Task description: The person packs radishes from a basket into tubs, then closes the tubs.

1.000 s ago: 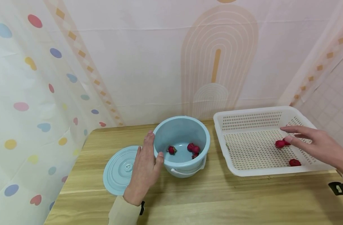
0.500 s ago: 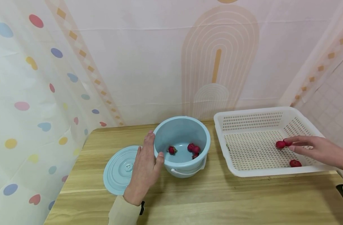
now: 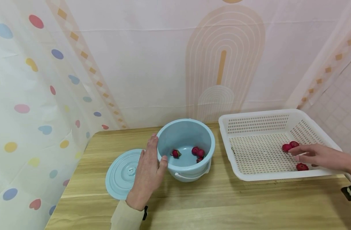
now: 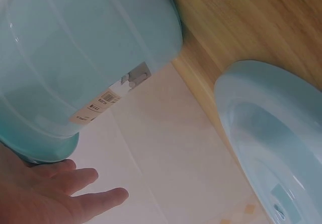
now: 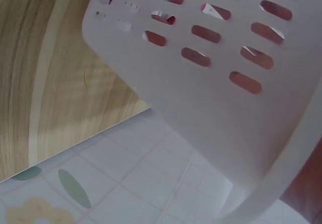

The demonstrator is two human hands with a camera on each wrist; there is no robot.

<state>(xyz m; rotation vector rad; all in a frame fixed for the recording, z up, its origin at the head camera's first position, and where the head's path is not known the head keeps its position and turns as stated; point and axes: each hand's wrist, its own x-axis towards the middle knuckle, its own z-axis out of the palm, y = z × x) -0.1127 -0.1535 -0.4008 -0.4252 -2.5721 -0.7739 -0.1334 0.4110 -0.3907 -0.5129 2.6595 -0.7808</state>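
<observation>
The light-blue bucket (image 3: 189, 172) stands mid-table with several small red strawberry-like fruits (image 3: 176, 153) on its floor, some with green leafy tops. My left hand (image 3: 148, 169) lies along the bucket's left rim, fingers extended, thumb by the front edge. In the left wrist view the fingertips (image 4: 83, 178) show just below the rim. Inside the white perforated basket (image 3: 258, 176) at the right, my right hand (image 3: 322, 156) hangs with bent fingers and nothing visibly gripped. Its fingertips are beside two red fruits (image 3: 286, 147); another red fruit (image 3: 301, 166) lies below its thumb.
A round light-blue lid (image 3: 120, 175) lies left of the bucket, partly behind my left hand. The bucket's white handle (image 3: 192, 176) hangs at its front. A patterned curtain (image 3: 152, 64) rises behind the wooden table (image 3: 209, 204). The basket's wall (image 5: 166, 88) fills much of the right wrist view.
My right hand has come down into the basket and shifted a little toward its near side, uncovering the farther red fruit. The left hand and bucket have stayed put.
</observation>
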